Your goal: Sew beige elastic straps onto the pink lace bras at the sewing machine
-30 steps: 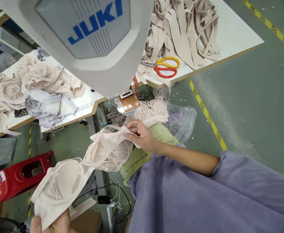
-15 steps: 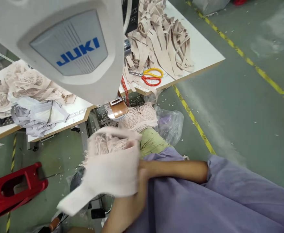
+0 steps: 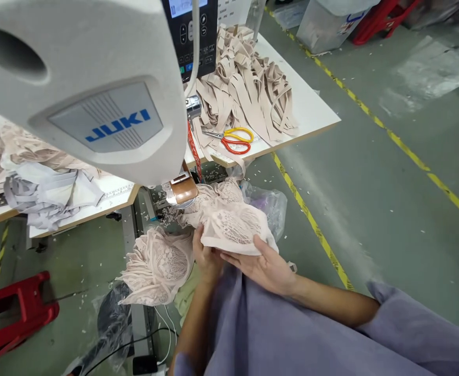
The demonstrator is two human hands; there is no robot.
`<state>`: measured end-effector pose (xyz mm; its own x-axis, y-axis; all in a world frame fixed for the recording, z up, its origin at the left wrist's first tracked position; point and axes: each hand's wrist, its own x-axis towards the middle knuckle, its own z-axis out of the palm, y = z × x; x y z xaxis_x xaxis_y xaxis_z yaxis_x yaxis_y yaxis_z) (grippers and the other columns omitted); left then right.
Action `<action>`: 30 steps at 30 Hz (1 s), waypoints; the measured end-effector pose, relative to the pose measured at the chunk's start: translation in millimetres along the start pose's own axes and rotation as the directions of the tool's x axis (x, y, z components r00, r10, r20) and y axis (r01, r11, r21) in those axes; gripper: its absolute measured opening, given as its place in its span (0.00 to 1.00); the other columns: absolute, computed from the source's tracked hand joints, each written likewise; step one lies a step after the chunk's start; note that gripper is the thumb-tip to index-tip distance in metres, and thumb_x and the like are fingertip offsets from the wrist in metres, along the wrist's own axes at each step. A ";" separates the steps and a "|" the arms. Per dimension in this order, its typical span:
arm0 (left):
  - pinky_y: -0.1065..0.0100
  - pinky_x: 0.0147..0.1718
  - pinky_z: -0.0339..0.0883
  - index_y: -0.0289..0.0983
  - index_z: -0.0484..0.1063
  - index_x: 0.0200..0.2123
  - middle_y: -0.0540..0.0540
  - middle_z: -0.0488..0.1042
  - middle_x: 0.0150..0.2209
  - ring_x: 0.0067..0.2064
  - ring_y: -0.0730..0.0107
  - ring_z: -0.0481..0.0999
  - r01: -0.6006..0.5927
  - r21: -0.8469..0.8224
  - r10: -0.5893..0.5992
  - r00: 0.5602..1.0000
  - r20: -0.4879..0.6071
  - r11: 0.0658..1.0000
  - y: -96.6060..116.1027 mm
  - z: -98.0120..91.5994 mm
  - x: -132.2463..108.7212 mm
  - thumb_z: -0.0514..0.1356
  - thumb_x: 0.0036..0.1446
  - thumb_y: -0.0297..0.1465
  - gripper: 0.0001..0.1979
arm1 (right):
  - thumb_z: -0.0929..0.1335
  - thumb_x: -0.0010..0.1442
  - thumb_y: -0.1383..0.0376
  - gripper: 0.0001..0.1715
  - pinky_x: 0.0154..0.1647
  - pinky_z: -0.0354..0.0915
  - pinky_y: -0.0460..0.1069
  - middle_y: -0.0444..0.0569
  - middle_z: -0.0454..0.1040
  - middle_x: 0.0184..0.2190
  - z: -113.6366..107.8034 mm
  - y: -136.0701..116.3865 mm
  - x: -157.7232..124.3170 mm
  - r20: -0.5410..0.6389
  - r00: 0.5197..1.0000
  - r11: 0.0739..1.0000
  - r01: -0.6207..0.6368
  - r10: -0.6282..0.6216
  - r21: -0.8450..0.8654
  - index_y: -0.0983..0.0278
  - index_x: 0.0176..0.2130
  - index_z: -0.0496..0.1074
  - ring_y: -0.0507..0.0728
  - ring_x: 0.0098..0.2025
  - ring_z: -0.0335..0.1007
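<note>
A pale pink lace bra (image 3: 235, 222) is held low in front of the machine, cup side up, its white band edge facing me. My left hand (image 3: 207, 258) is closed on its near left edge, the fingertips partly hidden. At the right end my right hand (image 3: 271, 266) grips it, thumb on top and fingers underneath. More lace bra pieces (image 3: 225, 189) lie just behind, by the sewing machine's (image 3: 107, 120) brown-and-metal arm end (image 3: 184, 192). To the left of my left hand hangs a bunch of lace bras (image 3: 162, 263).
Beige strips (image 3: 253, 94) and red-and-yellow scissors (image 3: 237, 141) lie on the right tabletop. Grey and beige fabric pieces (image 3: 55, 190) cover part of the left one. A red stool (image 3: 21, 313) stands lower left. A clear plastic bag (image 3: 274, 209) hangs beyond the bra.
The bra, blurred and swung left before, is now spread flat farther right between both hands. The bunch of lace bras on the left has come into clear view.
</note>
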<state>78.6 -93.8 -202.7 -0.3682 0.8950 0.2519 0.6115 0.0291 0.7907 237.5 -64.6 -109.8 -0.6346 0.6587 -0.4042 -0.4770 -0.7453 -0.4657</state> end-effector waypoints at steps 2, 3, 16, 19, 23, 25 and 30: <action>0.53 0.45 0.72 0.38 0.72 0.44 0.39 0.75 0.43 0.47 0.55 0.76 -0.080 0.051 0.082 0.996 -0.029 0.995 -10.3 -10.7 21.2 0.56 0.61 0.35 0.11 | 0.63 0.63 0.42 0.30 0.62 0.63 0.62 0.49 0.79 0.51 -13.7 -13.1 -2.4 -0.039 0.994 0.989 0.097 -0.102 -0.109 0.57 0.53 0.74 0.64 0.55 0.72; 0.54 0.44 0.72 0.38 0.72 0.40 0.40 0.75 0.40 0.44 0.56 0.76 -0.118 0.084 0.122 0.992 -0.038 0.989 -15.1 -19.1 34.4 0.55 0.61 0.34 0.09 | 0.65 0.62 0.42 0.29 0.59 0.65 0.61 0.49 0.80 0.48 -21.4 -22.0 -0.6 -0.072 0.985 0.974 0.142 -0.156 -0.176 0.58 0.50 0.76 0.64 0.53 0.74; 0.47 0.62 0.55 0.38 0.75 0.53 0.34 0.72 0.58 0.64 0.49 0.64 -0.168 0.404 0.135 0.985 0.109 0.899 -59.3 -19.5 84.7 0.51 0.62 0.24 0.20 | 0.65 0.55 0.42 0.27 0.34 0.71 0.50 0.50 0.76 0.29 -125.8 -67.0 105.3 -0.374 0.818 0.689 0.037 -0.437 -0.724 0.62 0.34 0.70 0.55 0.32 0.72; 0.50 0.59 0.61 0.36 0.69 0.59 0.32 0.70 0.60 0.61 0.50 0.68 -0.085 0.435 0.004 0.983 0.184 0.897 -76.6 7.7 52.1 0.51 0.60 0.21 0.25 | 0.67 0.53 0.43 0.25 0.33 0.70 0.50 0.49 0.72 0.23 -157.5 -62.3 110.0 -0.404 0.817 0.608 -0.084 -0.411 -0.790 0.63 0.28 0.68 0.55 0.28 0.70; 0.52 0.51 0.68 0.29 0.61 0.64 0.26 0.70 0.58 0.56 0.47 0.74 0.116 0.490 -0.215 0.965 0.151 0.864 -100.4 27.1 41.1 0.51 0.59 0.21 0.28 | 0.71 0.52 0.47 0.26 0.52 0.68 0.59 0.56 0.76 0.39 -147.5 -57.8 108.4 -0.305 0.813 0.400 -0.098 -0.495 -0.911 0.65 0.40 0.72 0.62 0.46 0.71; 0.53 0.50 0.69 0.29 0.64 0.61 0.28 0.72 0.55 0.54 0.49 0.75 0.200 0.509 -0.306 0.943 0.132 0.837 -106.0 33.1 41.3 0.53 0.60 0.22 0.25 | 0.71 0.53 0.49 0.31 0.64 0.57 0.62 0.59 0.71 0.54 -123.1 -53.1 119.2 -0.133 0.841 0.234 -0.008 -0.524 -0.972 0.64 0.51 0.70 0.65 0.59 0.63; 0.58 0.53 0.67 0.33 0.71 0.53 0.36 0.73 0.55 0.54 0.57 0.73 0.271 0.504 -0.399 0.902 0.163 0.820 -93.8 15.1 14.3 0.63 0.58 0.33 0.20 | 0.67 0.62 0.49 0.34 0.64 0.57 0.63 0.64 0.64 0.62 -75.0 -27.9 176.2 0.326 0.906 -0.399 0.203 -0.270 -0.894 0.67 0.59 0.64 0.70 0.64 0.59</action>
<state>26.5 -77.0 -281.7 -0.4617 0.8687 -0.1793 0.7545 0.4909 0.4356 184.6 79.9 -227.1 -0.6442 0.7647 0.0159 0.6056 0.5227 -0.6001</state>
